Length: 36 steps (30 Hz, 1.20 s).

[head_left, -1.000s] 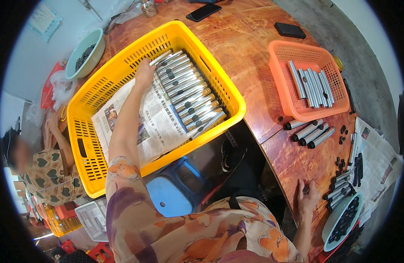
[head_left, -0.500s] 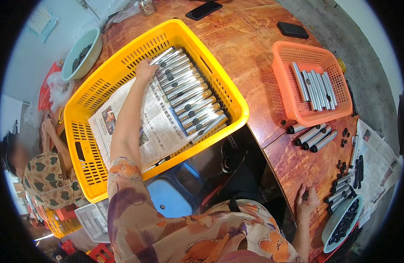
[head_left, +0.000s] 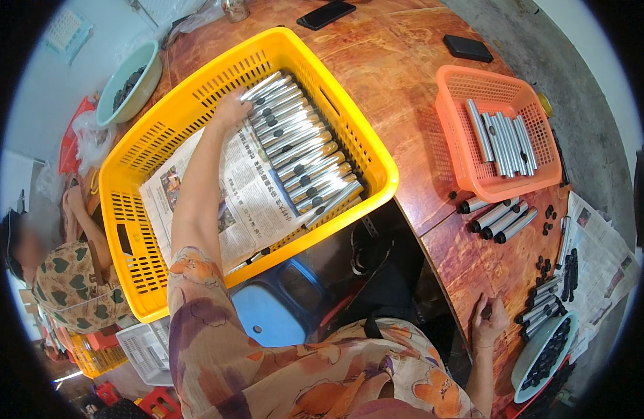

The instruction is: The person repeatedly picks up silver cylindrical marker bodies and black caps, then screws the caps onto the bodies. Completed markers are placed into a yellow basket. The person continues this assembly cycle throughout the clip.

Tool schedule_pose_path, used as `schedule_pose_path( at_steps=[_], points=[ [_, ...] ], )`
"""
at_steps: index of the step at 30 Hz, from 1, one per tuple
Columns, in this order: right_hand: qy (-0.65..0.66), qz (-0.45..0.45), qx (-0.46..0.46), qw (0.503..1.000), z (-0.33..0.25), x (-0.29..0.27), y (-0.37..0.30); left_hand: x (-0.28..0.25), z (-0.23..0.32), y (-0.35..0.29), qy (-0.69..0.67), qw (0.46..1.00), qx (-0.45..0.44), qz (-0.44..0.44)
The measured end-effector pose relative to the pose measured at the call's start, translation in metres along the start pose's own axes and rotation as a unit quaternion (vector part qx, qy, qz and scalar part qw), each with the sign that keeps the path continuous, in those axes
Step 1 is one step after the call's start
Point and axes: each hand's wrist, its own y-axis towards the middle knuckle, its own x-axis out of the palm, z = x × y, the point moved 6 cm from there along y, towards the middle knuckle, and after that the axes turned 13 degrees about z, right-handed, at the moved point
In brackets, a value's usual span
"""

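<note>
My left hand (head_left: 232, 109) reaches into the big yellow basket (head_left: 119, 183), its fingers closed at the left end of a silver metal tube (head_left: 260, 86) at the far end of a row. More silver tubes (head_left: 304, 150) lie side by side there, several with black pieces on them. A sheet of newspaper (head_left: 249, 188) is spread beside the row and under my left forearm. On the table at the lower right, my right hand (head_left: 491, 327) is curled around a small black cap (head_left: 487, 312), whose top shows between thumb and fingers.
An orange basket (head_left: 448, 105) holds silver tubes. Black-capped tubes (head_left: 496, 216), loose black caps (head_left: 550, 220) and a pale green bowl of black parts (head_left: 572, 328) are at the right. Two black phone-like objects (head_left: 326, 15) lie behind. A blue stool (head_left: 266, 307) stands below; another person (head_left: 77, 279) sits left.
The yellow basket and my left arm appear shifted very slightly to the left. My left hand stays at the same end of the row, and my right hand has not visibly moved.
</note>
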Motion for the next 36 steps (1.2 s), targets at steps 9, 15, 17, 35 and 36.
schedule_pose_path(
  at_steps=[9, 15, 17, 35, 36],
  points=[
    [0.005, -0.013, 0.010, 1.000, 0.003, 0.002, -0.003, -0.003, 0.000, -0.003, -0.023, 0.997, 0.021, 0.066],
    [0.014, -0.003, 0.011, 1.000, 0.002, 0.001, -0.002, -0.004, -0.008, -0.005, -0.141, 0.986, -0.081, 0.039],
    [0.013, -0.009, 0.020, 1.000, 0.004, 0.002, -0.003, -0.002, -0.014, -0.005, -0.168, 0.982, -0.063, 0.061],
    [0.008, 0.001, 0.008, 1.000, 0.005, 0.002, -0.005, 0.000, -0.004, -0.004, -0.160, 0.983, -0.080, 0.041],
    [0.008, 0.001, 0.008, 1.000, 0.005, 0.002, -0.004, 0.002, -0.008, -0.002, -0.148, 0.986, -0.065, 0.044]
  ],
)
